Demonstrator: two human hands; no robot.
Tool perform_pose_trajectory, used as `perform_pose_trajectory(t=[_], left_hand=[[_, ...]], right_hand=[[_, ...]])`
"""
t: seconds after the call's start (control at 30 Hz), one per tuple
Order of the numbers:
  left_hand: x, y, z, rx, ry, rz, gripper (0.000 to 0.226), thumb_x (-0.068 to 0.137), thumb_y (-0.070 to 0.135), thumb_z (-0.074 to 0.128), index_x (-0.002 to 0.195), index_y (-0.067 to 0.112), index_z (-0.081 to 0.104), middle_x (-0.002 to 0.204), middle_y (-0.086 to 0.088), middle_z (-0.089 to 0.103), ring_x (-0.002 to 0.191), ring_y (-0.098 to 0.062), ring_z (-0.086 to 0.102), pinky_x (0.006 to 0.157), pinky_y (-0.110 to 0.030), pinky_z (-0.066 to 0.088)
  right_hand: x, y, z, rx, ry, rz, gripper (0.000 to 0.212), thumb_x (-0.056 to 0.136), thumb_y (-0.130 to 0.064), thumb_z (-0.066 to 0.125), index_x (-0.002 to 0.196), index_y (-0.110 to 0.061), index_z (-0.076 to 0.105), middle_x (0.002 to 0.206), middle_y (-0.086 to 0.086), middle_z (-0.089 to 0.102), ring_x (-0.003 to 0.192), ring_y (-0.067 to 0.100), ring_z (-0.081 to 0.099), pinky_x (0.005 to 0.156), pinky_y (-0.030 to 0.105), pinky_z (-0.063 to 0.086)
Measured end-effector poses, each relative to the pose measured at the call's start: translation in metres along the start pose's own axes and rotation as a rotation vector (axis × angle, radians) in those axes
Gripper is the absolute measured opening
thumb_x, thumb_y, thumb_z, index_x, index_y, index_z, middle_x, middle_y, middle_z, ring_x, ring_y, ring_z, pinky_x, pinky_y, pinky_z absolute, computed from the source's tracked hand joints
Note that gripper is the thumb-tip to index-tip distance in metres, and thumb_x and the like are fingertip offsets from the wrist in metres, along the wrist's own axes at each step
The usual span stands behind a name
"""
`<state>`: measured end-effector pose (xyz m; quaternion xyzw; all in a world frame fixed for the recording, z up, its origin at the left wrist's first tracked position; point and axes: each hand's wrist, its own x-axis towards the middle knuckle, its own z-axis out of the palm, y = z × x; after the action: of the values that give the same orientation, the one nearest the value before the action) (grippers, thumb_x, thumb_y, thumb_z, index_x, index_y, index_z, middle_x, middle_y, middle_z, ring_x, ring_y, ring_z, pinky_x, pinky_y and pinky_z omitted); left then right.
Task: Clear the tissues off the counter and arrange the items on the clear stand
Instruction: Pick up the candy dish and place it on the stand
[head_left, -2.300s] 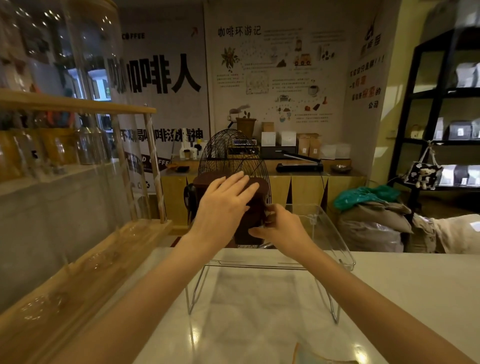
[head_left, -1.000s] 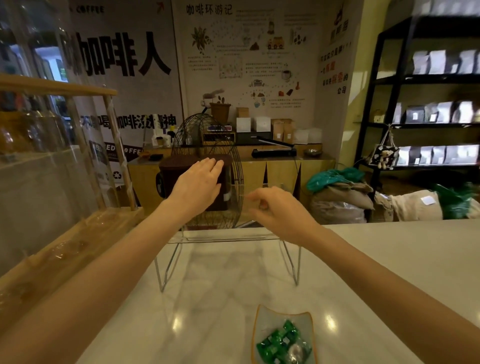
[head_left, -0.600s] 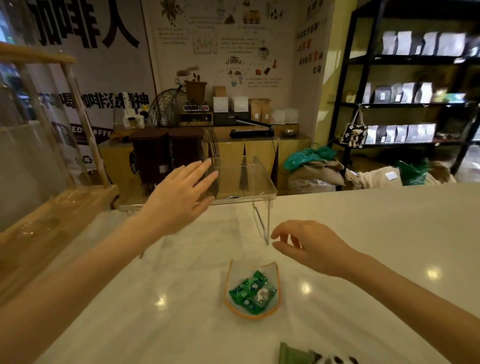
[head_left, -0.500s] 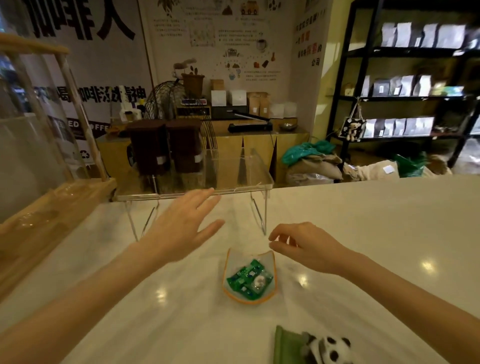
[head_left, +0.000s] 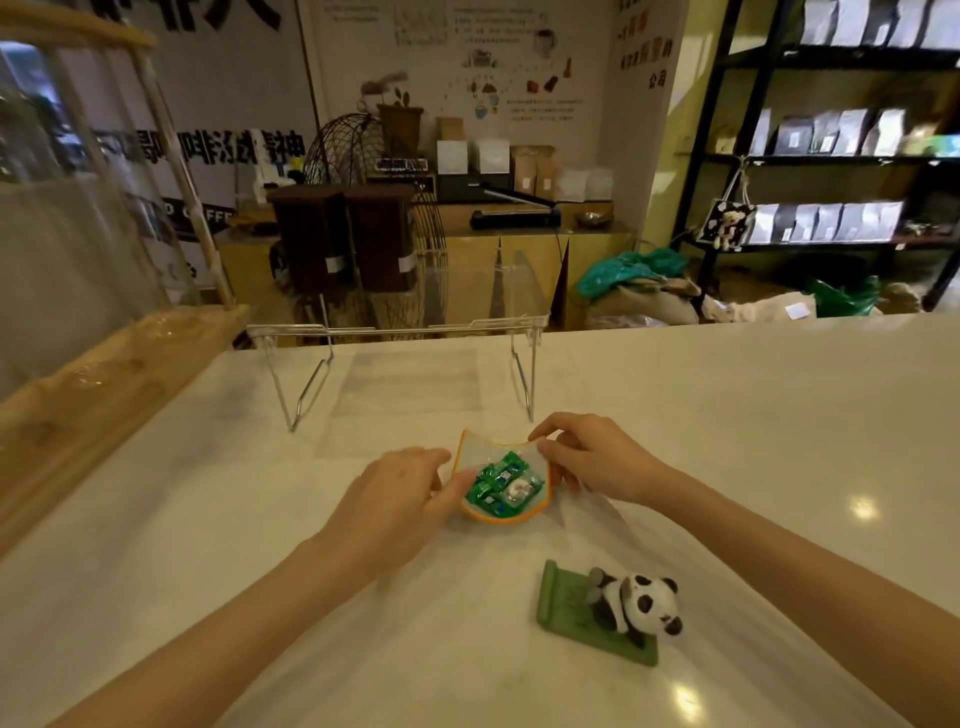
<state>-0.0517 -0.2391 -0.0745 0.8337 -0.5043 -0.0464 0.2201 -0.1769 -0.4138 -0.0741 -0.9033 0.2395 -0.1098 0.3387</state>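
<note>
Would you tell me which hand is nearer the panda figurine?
Right. The right hand grips the candy dish rim above the panda figurine; the left hand is farther left.

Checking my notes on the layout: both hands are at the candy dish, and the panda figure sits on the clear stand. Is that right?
Not quite. The head view shows the panda on the counter, nearer than the dish, not on the stand. The left hand and right hand are indeed at the dish.

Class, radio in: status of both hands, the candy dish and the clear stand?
Left hand and right hand gripping candy dish edges, dish on counter. Clear stand holds two brown boxes; right half free. Path unobstructed.
</note>
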Motion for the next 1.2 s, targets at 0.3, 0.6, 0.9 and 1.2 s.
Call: perform_pose_trajectory(t=[0.3, 0.6, 0.9, 1.2], left_hand=[[-0.005, 0.005, 0.006, -0.996, -0.227, -0.404, 0.018, 0.087, 0.013, 0.053, 0.09, 0.0, 0.066, 0.072, -0.016, 0.069, 0.055, -0.016, 0.068, 0.05, -0.022, 0.057], [-0.007, 0.01, -0.012, -1.175, -0.113, -0.383, 0.01, 0.081, 0.009, 0.061, 0.086, 0.001, 0.066, 0.069, -0.014, 0.075, 0.065, -0.021, 0.072, 0.052, -0.021, 0.058], [0.011, 0.026, -0.061, -1.179, -0.006, -0.223, 0.023, 0.071, 0.023, 0.066, 0.086, 0.006, 0.067, 0.071, -0.013, 0.076, 0.071, -0.024, 0.073, 0.056, -0.02, 0.059], [0.079, 0.036, -0.106, -1.218, 0.074, -0.13, 0.019, 0.077, 0.022, 0.064, 0.086, 0.007, 0.068, 0.069, -0.008, 0.076, 0.068, -0.018, 0.073, 0.052, -0.018, 0.057]], right_hand=[[-0.001, -0.001, 0.005, 0.072, 0.047, 0.03, 0.019, 0.093, -0.013, 0.044, 0.103, -0.004, 0.058, 0.053, 0.0, 0.056, 0.044, 0.013, 0.051, 0.039, 0.009, 0.037], [0.002, -0.018, -0.011, 0.125, 0.081, -0.02, 0.018, 0.092, -0.013, 0.045, 0.101, -0.005, 0.059, 0.056, 0.001, 0.061, 0.037, 0.002, 0.05, 0.044, 0.013, 0.043], [0.018, -0.052, -0.052, 0.18, 0.214, -0.182, 0.017, 0.092, -0.014, 0.047, 0.098, -0.01, 0.062, 0.054, -0.002, 0.059, 0.04, 0.001, 0.049, 0.044, 0.011, 0.042], [0.081, -0.079, -0.104, 0.199, 0.364, -0.239, 0.018, 0.092, -0.017, 0.048, 0.103, -0.012, 0.062, 0.067, -0.007, 0.059, 0.045, -0.007, 0.056, 0.04, 0.006, 0.042]])
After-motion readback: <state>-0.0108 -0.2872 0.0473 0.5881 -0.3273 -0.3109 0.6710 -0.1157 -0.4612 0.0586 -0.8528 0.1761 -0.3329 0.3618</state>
